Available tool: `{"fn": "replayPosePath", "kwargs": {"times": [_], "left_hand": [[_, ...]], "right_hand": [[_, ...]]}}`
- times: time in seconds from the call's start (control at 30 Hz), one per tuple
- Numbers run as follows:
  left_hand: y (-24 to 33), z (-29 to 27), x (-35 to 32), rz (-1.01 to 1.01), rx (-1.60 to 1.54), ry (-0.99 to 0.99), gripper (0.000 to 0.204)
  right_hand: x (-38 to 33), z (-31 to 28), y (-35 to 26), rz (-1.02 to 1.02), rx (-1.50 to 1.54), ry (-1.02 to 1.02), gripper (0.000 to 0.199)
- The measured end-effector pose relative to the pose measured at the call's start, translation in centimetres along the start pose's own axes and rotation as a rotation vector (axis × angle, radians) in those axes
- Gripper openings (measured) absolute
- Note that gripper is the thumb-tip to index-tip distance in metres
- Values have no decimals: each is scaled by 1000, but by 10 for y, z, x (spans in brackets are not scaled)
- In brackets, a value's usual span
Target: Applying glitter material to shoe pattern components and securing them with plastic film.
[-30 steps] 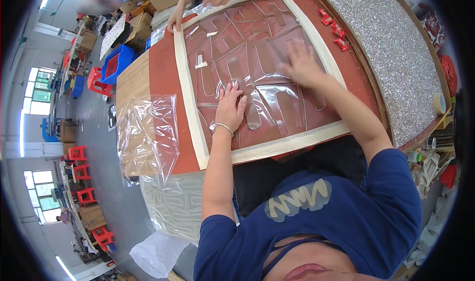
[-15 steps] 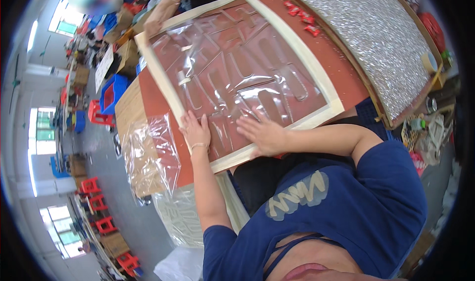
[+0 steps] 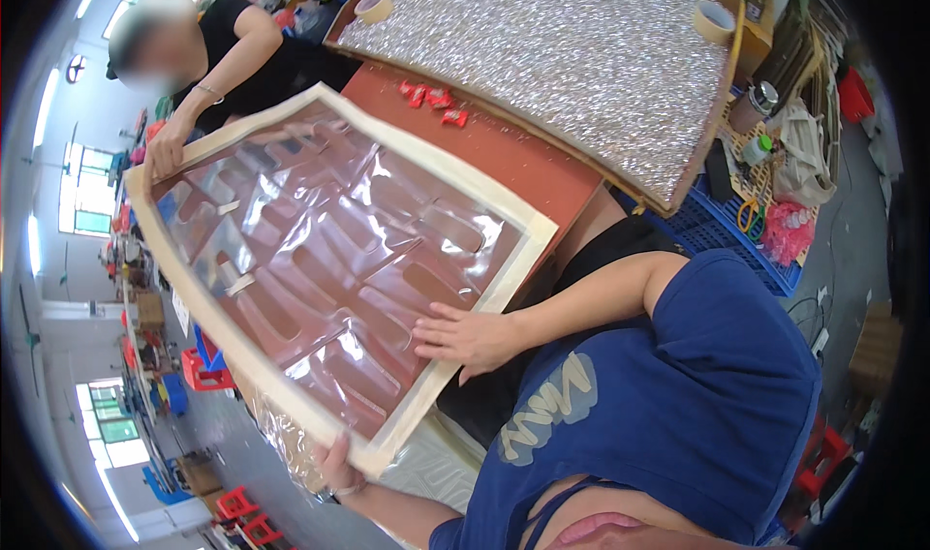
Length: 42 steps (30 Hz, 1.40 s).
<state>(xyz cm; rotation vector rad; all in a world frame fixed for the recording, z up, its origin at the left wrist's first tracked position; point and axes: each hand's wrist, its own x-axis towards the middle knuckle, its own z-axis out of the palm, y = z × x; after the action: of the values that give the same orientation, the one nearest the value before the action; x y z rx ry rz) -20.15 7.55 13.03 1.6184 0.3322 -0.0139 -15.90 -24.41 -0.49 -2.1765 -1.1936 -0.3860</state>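
A large red-brown panel [image 3: 320,259] with raised shapes, a cream border and a shiny clear film over it is lifted and tilted off the red table [image 3: 504,153]. My left hand [image 3: 339,471] grips its near lower corner from underneath. My right hand [image 3: 465,337] lies flat with spread fingers on the film by the near right edge. A co-worker in a black top holds the far corner with one hand [image 3: 167,149].
A glittery silver board [image 3: 572,56] lies beyond the panel with two tape rolls [image 3: 715,19] on it. Small red clips [image 3: 431,100] lie on the table. A blue crate [image 3: 717,230], bottles and scissors are at the right. Red stools [image 3: 237,511] stand on the floor.
The panel lay flat on the table with both my hands pressing its film. Now it is raised and tilted; my left hand has moved to grip its near corner.
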Motion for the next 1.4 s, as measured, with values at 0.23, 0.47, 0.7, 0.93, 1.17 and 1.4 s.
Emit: {"fn": "replayPosePath", "kwargs": {"times": [0.23,0.47,0.7,0.93,1.17,1.4], "left_hand": [[151,204,-33,576,-161,-457,52],[167,442,-18,498,-28,-1373,32],[4,534,60,1380,900,-1013,57],[-53,582,89,1131,1289,-1125,74],[-53,613,82,970,1354,-1156,77],[-54,625,91,1009,1275,-1186,79]], "right_hand": [[-3,-118,-38,-24,153,457,69],[-90,-237,27,540,58,827,15],[-254,-347,172,1288,-268,785,23],[-322,-369,255,1340,-515,542,22],[-313,-412,265,1562,-913,201,32],[-375,-435,296,1864,-1202,77,79]]}}
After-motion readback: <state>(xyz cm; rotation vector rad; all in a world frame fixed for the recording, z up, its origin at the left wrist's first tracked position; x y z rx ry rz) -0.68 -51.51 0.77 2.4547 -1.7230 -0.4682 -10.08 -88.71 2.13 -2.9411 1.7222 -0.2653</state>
